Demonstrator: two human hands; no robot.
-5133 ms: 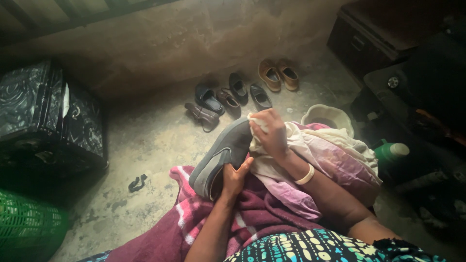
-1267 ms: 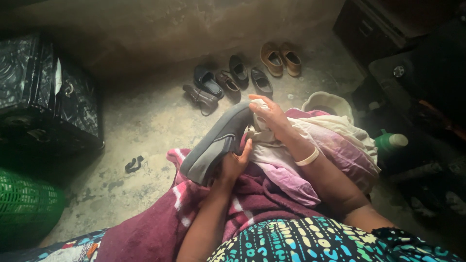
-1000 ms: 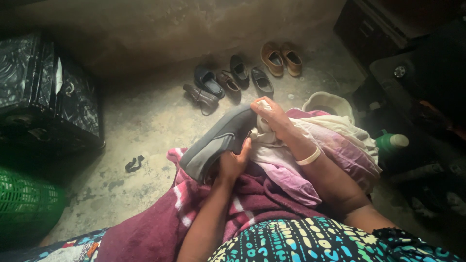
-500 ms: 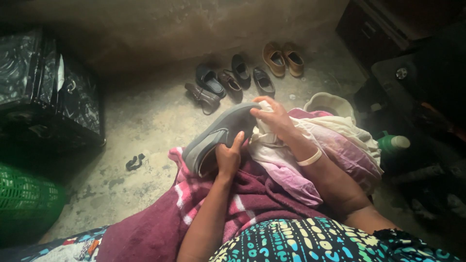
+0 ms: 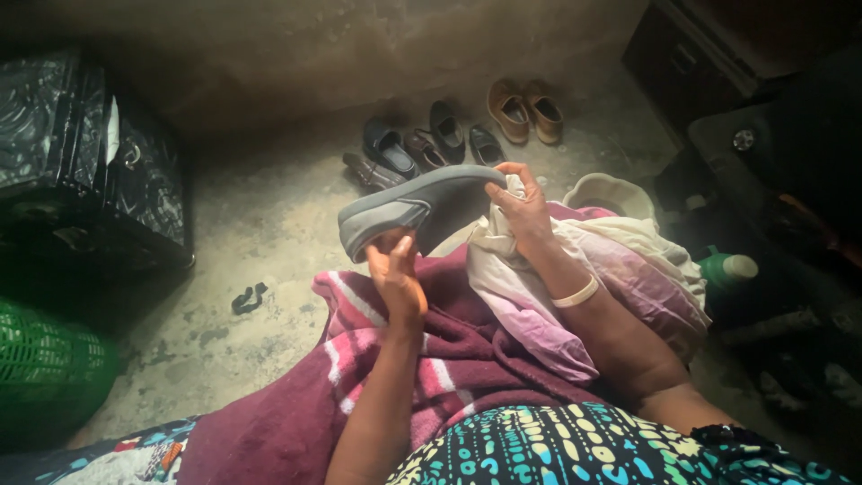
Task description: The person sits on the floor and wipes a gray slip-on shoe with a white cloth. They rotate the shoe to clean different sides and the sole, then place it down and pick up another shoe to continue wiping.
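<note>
My left hand [image 5: 395, 274] grips the heel end of a grey slip-on shoe [image 5: 417, 205] and holds it up over my lap, lying nearly level. My right hand [image 5: 521, 207] holds a bunched pale cloth [image 5: 512, 269] and touches the shoe's toe end. A cream bangle sits on my right wrist. The cloth hangs down over my right thigh. A maroon blanket with pink and white stripes [image 5: 422, 359] covers my lap under both arms.
Several shoes stand in a row by the wall: dark ones [image 5: 417, 148] and a tan pair [image 5: 525, 110]. A pale basin [image 5: 609, 193] sits behind the cloth, a green bottle [image 5: 727, 268] at right. A black trunk [image 5: 85, 166] and green basket [image 5: 49, 368] stand left.
The shoe has been lifted off my lap and tipped level. My left hand shifted to its heel, and my right hand with the cloth moved to the toe.
</note>
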